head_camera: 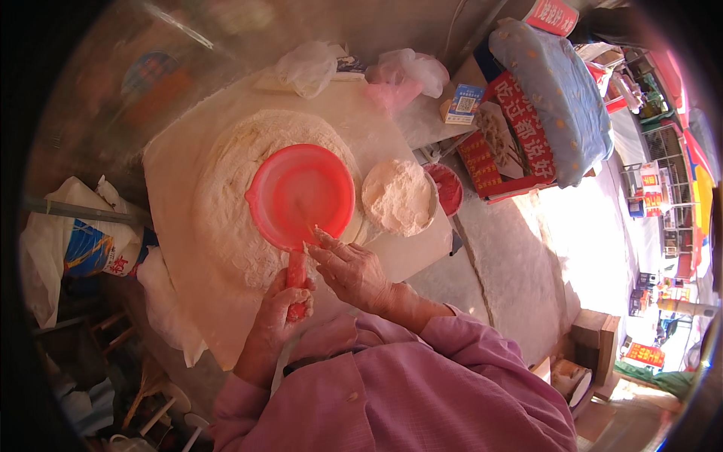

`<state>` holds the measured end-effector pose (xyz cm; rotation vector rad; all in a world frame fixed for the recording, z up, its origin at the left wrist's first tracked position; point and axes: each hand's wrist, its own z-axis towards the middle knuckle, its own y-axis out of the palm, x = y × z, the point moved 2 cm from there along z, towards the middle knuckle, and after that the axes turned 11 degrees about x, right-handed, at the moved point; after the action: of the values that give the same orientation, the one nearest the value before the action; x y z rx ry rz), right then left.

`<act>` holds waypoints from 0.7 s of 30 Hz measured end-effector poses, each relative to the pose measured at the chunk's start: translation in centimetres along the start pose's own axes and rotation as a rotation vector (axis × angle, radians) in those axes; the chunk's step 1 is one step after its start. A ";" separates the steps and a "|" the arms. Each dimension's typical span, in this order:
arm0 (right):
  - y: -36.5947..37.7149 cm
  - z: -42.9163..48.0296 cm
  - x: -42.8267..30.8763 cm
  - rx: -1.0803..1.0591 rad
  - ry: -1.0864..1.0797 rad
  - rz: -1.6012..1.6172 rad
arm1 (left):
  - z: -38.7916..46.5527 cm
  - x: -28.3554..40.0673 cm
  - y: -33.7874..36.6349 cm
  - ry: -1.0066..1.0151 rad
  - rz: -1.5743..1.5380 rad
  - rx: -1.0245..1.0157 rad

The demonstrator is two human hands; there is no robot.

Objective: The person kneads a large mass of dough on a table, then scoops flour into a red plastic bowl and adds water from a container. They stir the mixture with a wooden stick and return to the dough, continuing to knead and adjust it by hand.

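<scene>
My left hand (285, 308) is closed around the handle of a red plastic ladle (301, 189), held above a large mass of pale dough (226, 186). Liquid appears to lie in the ladle. At the ladle's near rim is my right hand (353, 271), fingers extended and dough-smeared, with nothing seen in its grip. Just right of the ladle stands a round bowl heaped with flour (398, 198). The dough rests on a pale, floury work board (186, 282). Both hands carry bits of dough.
Plastic bags (308, 68) and a small printed code stand (464, 104) line the far side. A red tub (446, 189) sits beyond the flour bowl. To the right is a red box under a blue padded cover (551, 101). White sacks (169, 299) hang at the left.
</scene>
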<state>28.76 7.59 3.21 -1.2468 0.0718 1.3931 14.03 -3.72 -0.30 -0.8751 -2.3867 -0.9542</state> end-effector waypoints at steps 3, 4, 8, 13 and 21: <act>-2.0 0.5 2.8 0.113 -0.044 0.070 | 1.8 -0.3 1.7 -0.011 -0.022 0.074; -3.3 0.8 4.3 0.170 -0.056 0.085 | 2.2 -0.5 2.5 0.001 -0.020 0.103; -8.6 3.2 13.8 0.134 0.454 0.242 | 3.8 -1.1 6.4 0.096 0.020 0.238; -11.3 7.5 31.0 0.158 0.853 0.317 | 5.6 -0.6 12.8 0.168 -0.044 0.337; -3.3 17.3 52.3 0.382 1.031 0.128 | 9.7 -0.5 18.5 0.167 -0.057 0.383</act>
<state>35.35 55.62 -23.04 -1.5151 1.0837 0.6577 25.64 13.62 1.32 -0.5622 -2.3473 -0.5353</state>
